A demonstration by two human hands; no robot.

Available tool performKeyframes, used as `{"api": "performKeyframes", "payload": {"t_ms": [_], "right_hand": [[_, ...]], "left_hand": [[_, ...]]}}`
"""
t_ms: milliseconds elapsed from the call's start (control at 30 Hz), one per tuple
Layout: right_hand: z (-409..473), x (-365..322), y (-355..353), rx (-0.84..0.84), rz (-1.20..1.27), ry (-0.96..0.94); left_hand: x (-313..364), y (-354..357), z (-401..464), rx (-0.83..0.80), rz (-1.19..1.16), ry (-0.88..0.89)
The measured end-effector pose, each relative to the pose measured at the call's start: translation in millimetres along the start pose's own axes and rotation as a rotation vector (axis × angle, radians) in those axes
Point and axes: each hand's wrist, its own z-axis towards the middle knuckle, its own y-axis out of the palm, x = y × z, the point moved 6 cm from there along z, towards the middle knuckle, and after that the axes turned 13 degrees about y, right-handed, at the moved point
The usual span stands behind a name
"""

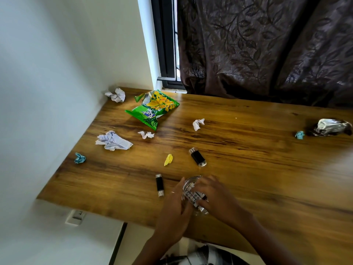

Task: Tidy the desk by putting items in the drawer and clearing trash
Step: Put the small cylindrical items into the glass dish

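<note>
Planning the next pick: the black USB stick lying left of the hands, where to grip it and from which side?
Pinch the USB stick across its black middle, coming from above, fingers on its two long sides. It lies flat on the desk, long axis running roughly toward the person, with bare wood on both sides. The left hand looks nearest.

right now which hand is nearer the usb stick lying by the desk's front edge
Left. The left hand lies just right of that usb stick, almost beside it. The right hand is further right, past the clear container both hands are on.
</note>
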Motion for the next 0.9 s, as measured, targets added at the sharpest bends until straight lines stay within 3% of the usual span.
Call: {"api": "performKeyframes", "payload": {"t_ms": [100, 433, 533, 633, 800, 900], "right_hand": [[-1.0, 1.1, 0.1, 0.007, 0.01, -0.016], [-47.4, -5.2, -21.3, 0.218, 0.271, 0.087], [-76.5, -11.0, -15.0, 0.169, 0.323, 0.091], [-104.7, -17.5, 12.4, 0.014, 0.358, 0.128], [-132.0, -1.8, 94.5, -0.364, 0.552, 0.498], [-140.8, 16.4, 135.8, -0.424, 1.128, 0.914]], "left_hand": [[-9.5, 7.8, -2.8, -0.067, 0.069, 0.068], [-5.6, -9.0, -23.9, 0.082, 0.062, 0.211], [-6.3, -20.8, -40.9, 0.086, 0.148, 0.292], [-18.2, -21.1, -56.5, 0.025, 0.332, 0.388], [-51.6, -4.7, -70.3, -0.167, 0.51, 0.399], [-61.9, 1.8, -69.5, -0.197, 0.539, 0.421]]}}
